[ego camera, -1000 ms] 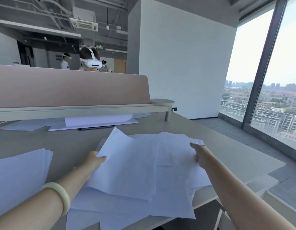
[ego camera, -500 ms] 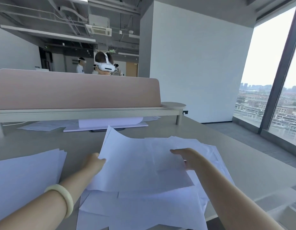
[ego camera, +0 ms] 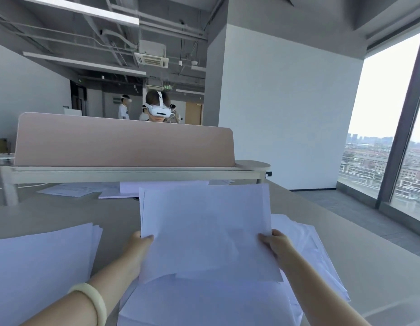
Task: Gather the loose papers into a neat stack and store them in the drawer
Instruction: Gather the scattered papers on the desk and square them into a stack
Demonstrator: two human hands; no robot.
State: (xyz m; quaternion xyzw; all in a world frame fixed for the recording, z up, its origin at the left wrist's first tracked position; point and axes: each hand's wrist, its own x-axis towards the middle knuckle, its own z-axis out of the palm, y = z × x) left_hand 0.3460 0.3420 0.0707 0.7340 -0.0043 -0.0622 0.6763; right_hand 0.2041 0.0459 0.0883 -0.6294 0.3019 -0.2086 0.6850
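Observation:
A few white sheets (ego camera: 204,222) are lifted off the desk and tilted up toward me. My left hand (ego camera: 139,247) pinches their left edge, thumb on top. My right hand (ego camera: 275,243) grips their right edge. Under them more loose white papers (ego camera: 305,250) lie spread on the grey desk (ego camera: 63,215), running to its near edge. A separate pile of white sheets (ego camera: 39,267) lies at the near left. No drawer is in view.
A pink divider panel (ego camera: 124,140) on a pale shelf rail (ego camera: 133,171) closes the desk's far side, with more papers (ego camera: 72,190) under it. A person in a white headset (ego camera: 158,110) sits behind it. Windows (ego camera: 390,128) stand at the right.
Both hands have closed on the edges of the top sheets and lifted them off the spread. My view has swung upward and left.

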